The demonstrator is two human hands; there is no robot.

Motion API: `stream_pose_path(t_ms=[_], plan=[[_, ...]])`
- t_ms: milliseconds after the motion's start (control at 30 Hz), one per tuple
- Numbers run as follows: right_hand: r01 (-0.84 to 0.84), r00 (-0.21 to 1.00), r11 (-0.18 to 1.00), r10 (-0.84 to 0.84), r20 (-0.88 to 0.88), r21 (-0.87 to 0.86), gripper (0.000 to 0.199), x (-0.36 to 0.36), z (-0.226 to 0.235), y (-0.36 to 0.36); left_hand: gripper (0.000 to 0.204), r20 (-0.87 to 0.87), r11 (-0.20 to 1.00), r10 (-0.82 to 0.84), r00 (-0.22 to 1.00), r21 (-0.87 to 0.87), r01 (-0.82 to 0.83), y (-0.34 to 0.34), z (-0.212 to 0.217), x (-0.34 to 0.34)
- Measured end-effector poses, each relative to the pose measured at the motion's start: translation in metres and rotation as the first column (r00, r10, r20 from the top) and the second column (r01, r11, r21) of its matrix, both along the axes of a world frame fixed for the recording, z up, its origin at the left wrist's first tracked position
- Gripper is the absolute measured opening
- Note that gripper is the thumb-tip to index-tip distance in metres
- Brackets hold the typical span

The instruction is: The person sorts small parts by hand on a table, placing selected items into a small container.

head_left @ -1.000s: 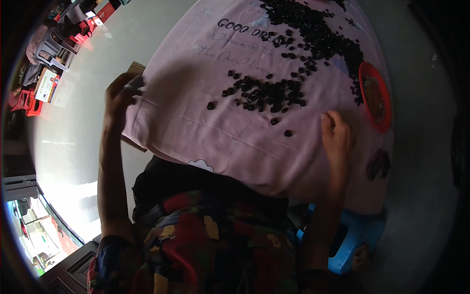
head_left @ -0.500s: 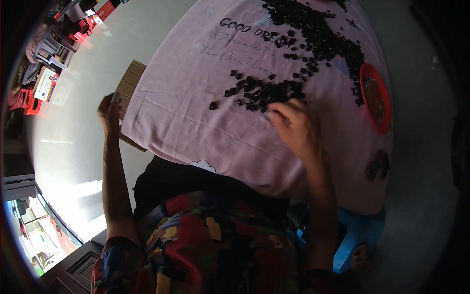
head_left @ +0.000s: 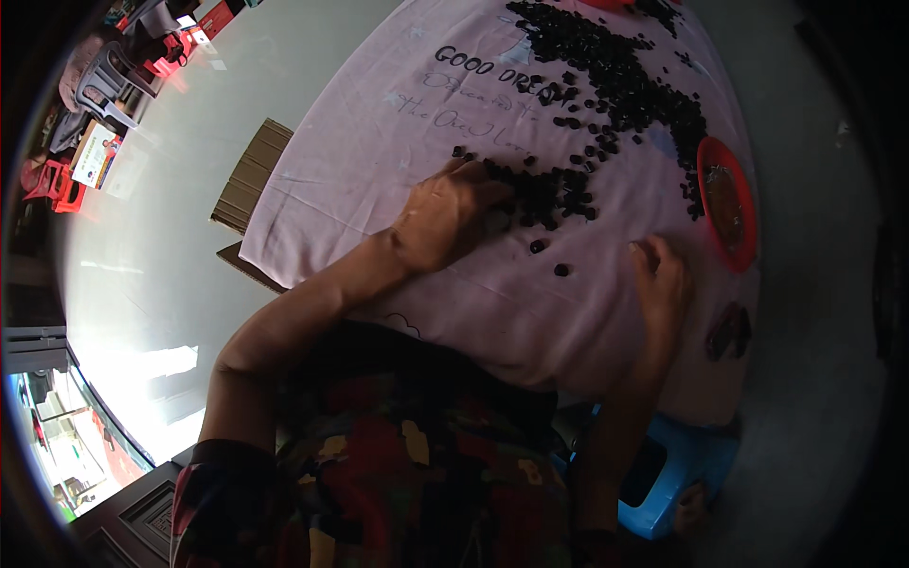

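The left hand lay flat and open, palm down, on the pink cloth, its fingertips touching the near edge of the black seeds. The right hand rested on the cloth, fingers curled; whether it held anything could not be told. A red dish sat just right of the seeds. Cardboard projected from under the cloth's left edge. A blue stool stood on the pale floor.
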State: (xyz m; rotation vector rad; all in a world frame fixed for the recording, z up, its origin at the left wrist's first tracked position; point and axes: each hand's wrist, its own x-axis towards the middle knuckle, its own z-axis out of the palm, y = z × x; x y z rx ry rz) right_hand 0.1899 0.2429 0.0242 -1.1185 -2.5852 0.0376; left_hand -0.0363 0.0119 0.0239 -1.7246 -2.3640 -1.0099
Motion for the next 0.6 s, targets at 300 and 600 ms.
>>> stream_pose_path(t_ms=[300, 600], plan=[[-0.163, 0.936, 0.969, 0.092, -0.339, -0.186, 0.024, -0.009, -0.004, -0.009, 0.024, 0.381, 0.998, -0.047, 0.923, -0.022, 0.060, -0.016, 0.010, -0.021], [-0.089, 0.938, 0.978, 0.018, -0.346, -0.190, 0.024, -0.007, 0.004, -0.011, 0.026, 0.216, 0.991, 0.130, 0.968, -0.055, -0.121, -0.016, 0.013, -0.026]])
